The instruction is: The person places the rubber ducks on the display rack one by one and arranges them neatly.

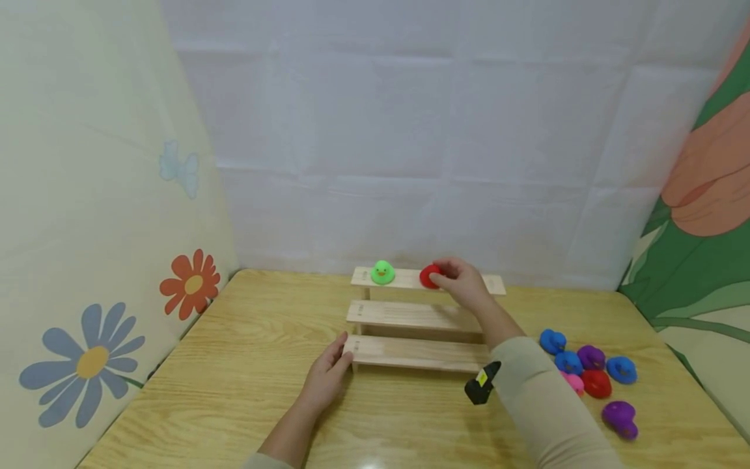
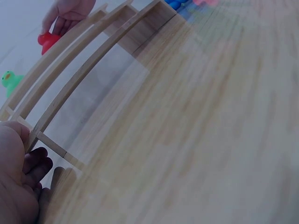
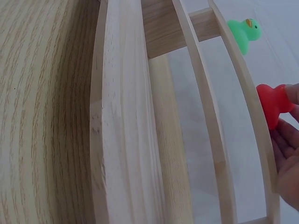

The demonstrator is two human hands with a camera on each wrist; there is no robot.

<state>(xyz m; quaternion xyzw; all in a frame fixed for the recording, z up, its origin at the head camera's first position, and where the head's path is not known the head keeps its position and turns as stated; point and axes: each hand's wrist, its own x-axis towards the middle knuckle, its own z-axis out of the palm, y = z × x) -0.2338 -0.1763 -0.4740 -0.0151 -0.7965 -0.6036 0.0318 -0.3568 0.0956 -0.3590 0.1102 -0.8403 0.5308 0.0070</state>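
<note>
Right hand: we see the right hand reaching over the top step, thumb and fingers drawn narrow and pinching a red duck.
Red duck: we find the red duck near the middle of the top step, within the right hand's pinch; in the right wrist view its base appears to touch the step.
Left hand: we see the left hand at the left end of the bottom step, fingers curled, holding that end.
Wooden rack: we make out three steps on the wooden rack, which stands on the wood-grained table.
Green duck: we see the green duck upright near the top step's left end, facing us, apart from the red one.
Duck cluster: to the right of the rack, we count three blue ducks, a purple duck, a second red duck and a pink duck, the pink partly hidden by the right sleeve.
Lone duck: we notice another purple duck just nearer us than the cluster.
Backdrop: we face a creased white sheet behind the table.
</note>
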